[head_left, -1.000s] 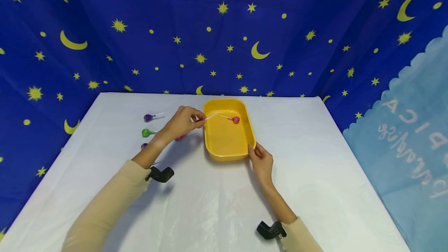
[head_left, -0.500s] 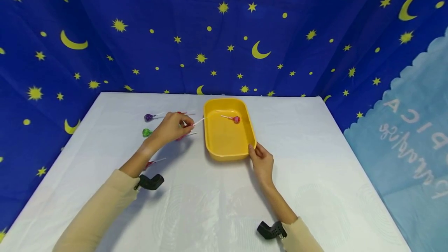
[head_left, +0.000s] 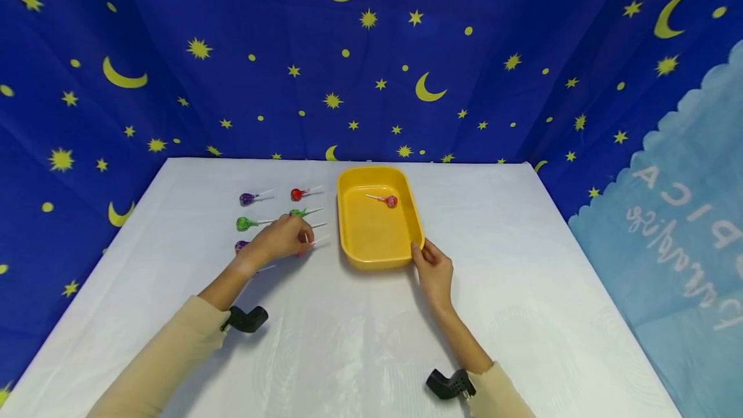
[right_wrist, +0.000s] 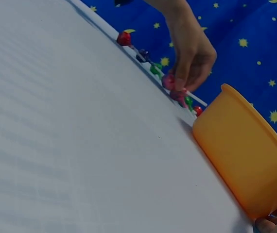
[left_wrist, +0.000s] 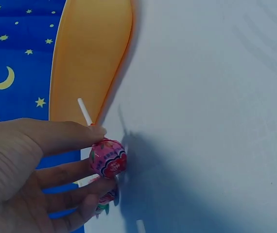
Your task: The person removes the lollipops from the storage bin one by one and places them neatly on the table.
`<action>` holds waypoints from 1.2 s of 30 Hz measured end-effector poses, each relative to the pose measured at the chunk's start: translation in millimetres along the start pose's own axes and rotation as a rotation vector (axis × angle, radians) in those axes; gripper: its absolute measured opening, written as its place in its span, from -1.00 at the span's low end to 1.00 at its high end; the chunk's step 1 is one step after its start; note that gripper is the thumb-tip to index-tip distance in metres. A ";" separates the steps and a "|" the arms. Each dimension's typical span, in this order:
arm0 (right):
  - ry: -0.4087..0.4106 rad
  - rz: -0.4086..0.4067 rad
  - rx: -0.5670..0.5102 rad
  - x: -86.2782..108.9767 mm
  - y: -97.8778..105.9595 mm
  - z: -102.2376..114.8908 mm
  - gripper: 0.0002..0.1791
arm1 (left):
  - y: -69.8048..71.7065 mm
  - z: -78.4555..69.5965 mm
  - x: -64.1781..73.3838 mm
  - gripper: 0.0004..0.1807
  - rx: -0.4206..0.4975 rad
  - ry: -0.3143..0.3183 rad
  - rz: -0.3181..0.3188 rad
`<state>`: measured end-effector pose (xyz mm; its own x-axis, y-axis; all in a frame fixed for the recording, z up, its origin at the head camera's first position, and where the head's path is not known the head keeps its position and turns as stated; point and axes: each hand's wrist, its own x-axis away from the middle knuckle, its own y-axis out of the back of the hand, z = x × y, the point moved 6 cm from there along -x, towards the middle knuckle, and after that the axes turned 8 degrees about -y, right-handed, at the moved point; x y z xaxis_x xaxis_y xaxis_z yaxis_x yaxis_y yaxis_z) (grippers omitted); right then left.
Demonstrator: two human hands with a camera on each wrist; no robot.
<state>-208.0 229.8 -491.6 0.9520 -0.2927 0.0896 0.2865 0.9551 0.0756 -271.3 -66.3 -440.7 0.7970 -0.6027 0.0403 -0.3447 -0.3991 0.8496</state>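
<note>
My left hand (head_left: 283,238) pinches a pink-wrapped lollipop (left_wrist: 108,160) between thumb and fingers, left of the yellow tray. Its white stick points toward the tray in the left wrist view. Just behind it, partly hidden by the fingers, is a second pink lollipop (left_wrist: 108,196). At the near right corner of the yellow tray (head_left: 377,258), my right hand (head_left: 434,273) grips the rim, thumb on the near side. Inside the tray lies one pinkish-red lollipop (head_left: 391,201), stick pointing left.
Left of the tray, other lollipops lie in two rough columns: a purple one (head_left: 247,199), a green one (head_left: 243,223), another purple one (head_left: 241,246), a red one (head_left: 297,194) and a second green one (head_left: 298,213). A starry blue cloth (head_left: 371,69) hangs behind the white table (head_left: 360,347).
From the tray's left edge, my left hand has moved left and nearer to me, carrying the pink lollipop. It is now low by the lollipop columns. My right hand stays on the tray.
</note>
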 end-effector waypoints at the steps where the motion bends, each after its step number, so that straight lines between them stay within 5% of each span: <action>1: -0.001 0.003 0.002 0.0 0.0 -0.2 -0.50 | -0.4 -0.2 0.8 -0.97 0.004 -0.002 -0.002; 19: -0.004 0.056 0.004 17.1 -1.2 29.1 -0.48 | -5.0 3.3 5.1 -0.95 -0.018 0.066 0.022; 25: -0.013 0.047 0.005 16.1 -0.9 26.5 -0.50 | -5.7 3.3 6.6 -0.93 -0.018 0.091 0.030; 32: -0.014 0.027 -0.018 -1.1 0.5 -2.6 -0.49 | -4.4 1.2 6.9 -0.93 -0.001 0.088 0.031; 36: -0.013 0.035 -0.018 1.2 0.7 3.7 -0.49 | -4.6 1.2 6.7 -0.91 0.000 0.098 0.041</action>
<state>-207.0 229.9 -487.7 0.9599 -0.2598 0.1050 0.2554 0.9653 0.0539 -265.0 -69.3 -445.0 0.8267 -0.5483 0.1260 -0.3781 -0.3755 0.8462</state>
